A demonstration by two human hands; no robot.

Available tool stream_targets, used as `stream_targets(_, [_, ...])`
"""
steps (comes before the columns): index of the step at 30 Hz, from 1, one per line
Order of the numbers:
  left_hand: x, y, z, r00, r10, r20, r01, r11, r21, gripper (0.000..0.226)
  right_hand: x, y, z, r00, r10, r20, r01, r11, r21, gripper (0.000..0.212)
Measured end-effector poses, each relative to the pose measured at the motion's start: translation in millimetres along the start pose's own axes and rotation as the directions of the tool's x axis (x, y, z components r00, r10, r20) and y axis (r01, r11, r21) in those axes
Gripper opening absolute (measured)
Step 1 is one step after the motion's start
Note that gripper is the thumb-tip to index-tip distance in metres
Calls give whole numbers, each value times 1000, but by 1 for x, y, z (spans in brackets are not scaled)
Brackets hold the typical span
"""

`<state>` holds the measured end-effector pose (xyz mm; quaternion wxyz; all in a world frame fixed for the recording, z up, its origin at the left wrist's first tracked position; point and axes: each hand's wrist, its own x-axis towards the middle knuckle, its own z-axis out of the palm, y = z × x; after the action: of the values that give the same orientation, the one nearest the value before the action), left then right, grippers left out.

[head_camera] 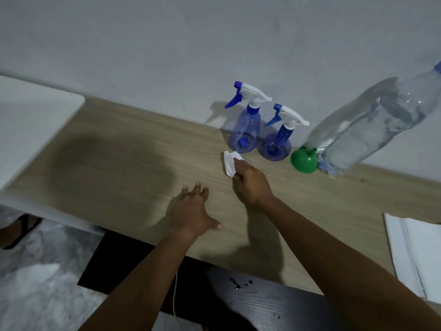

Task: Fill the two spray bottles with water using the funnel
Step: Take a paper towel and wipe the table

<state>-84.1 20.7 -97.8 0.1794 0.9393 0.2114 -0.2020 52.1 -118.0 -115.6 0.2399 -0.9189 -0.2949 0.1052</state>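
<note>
My right hand (250,185) pinches a folded white paper (229,166), a tissue I think, on the counter (119,151), probably to dry it. My left hand (193,209) rests flat with fingers spread, for support. The left spray bottle (244,132) and the right spray bottle (275,146) stand capped by the wall. The green funnel (304,162) lies just beside the large water bottle (372,130), ready for use.

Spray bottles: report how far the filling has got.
Done: unclear; left spray bottle and right spray bottle stand capped, water level unreadable. In hand: right hand holds white paper against the table; left hand holds nothing. Left: any filling; funnel sits beside the water bottle, in neither neck.
</note>
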Motion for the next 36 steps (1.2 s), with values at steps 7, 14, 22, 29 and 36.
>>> stream_targets(7, [-1,1,-1,1000,-16,15,16,1000,-16,122,5,7,14,979,-144,147,168,972,-164,53])
stream_targets(14, [-2,1,0,1000,-8,-1,8,1000,-1,121,-10,25,12,935,-230,270,271,955,-122,56])
stream_targets(22, [-1,-1,2,1000,13,1,-13,999,-35,120,4,14,28,957,-194,218,233,957,-172,59])
stream_targets(29, [-11,-21,7,997,72,-5,-71,966,-249,120,-40,20,36,896,-357,264,410,893,-186,55])
stream_targets(36, [-70,-43,33,996,85,7,-84,988,-126,118,-136,21,40,772,-536,340,605,784,-140,56])
